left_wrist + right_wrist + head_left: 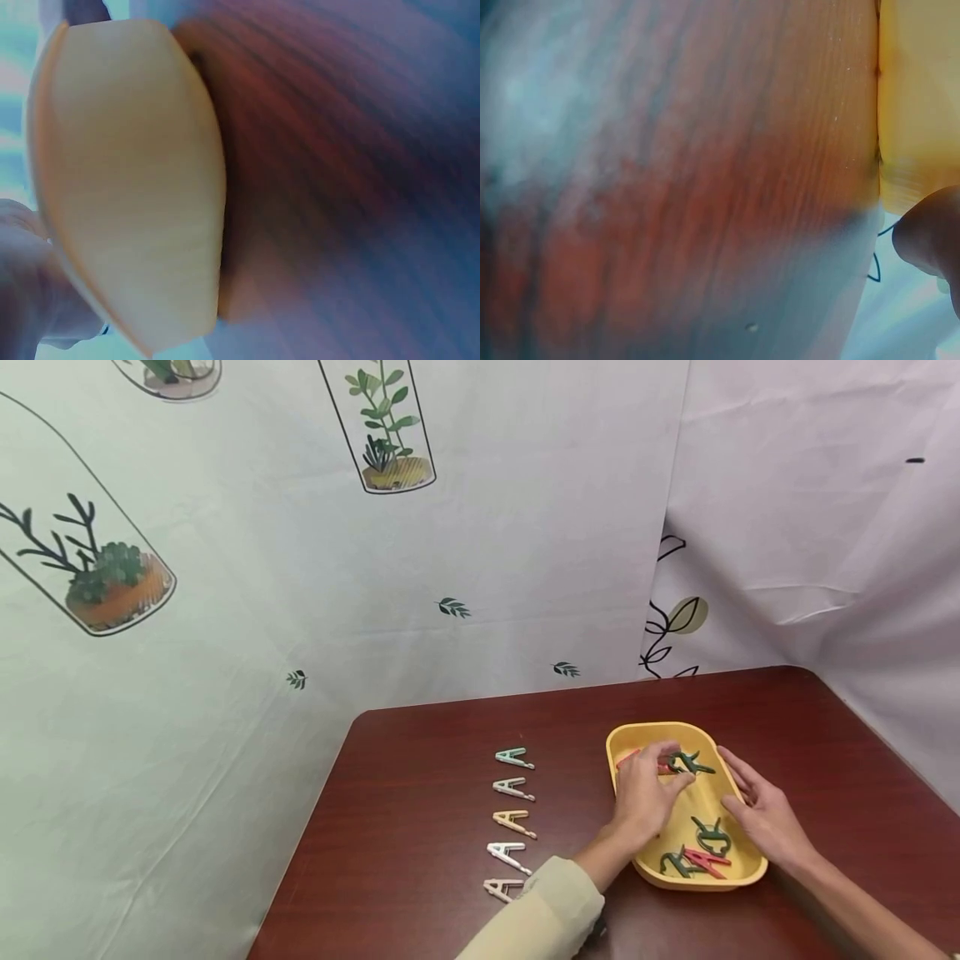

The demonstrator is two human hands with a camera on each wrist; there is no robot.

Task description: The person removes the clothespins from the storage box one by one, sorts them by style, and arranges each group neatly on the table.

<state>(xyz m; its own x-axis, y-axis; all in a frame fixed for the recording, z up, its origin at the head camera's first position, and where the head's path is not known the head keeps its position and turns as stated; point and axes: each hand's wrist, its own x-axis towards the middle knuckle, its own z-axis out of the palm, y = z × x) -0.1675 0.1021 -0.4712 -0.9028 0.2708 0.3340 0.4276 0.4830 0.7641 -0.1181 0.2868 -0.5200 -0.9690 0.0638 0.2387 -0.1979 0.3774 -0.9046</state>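
Observation:
A yellow plastic tray stands on the table with red and green clips in it. My left hand reaches into its far part, fingers bent down and thumb extended, beside a green clip and a red clip partly hidden by the fingers. I cannot tell whether the fingers pinch a clip. My right hand holds the tray's right rim, thumb over the inside and fingers along the outside. Near the tray's front lie a red clip and green clips. The left wrist view shows the tray's outer wall.
Left of the tray, several pale clothespins lie in a column on the dark red table, among them a green one, a yellow one and a white one. The left sleeve overlaps the nearest clothespin. Patterned cloth hangs behind.

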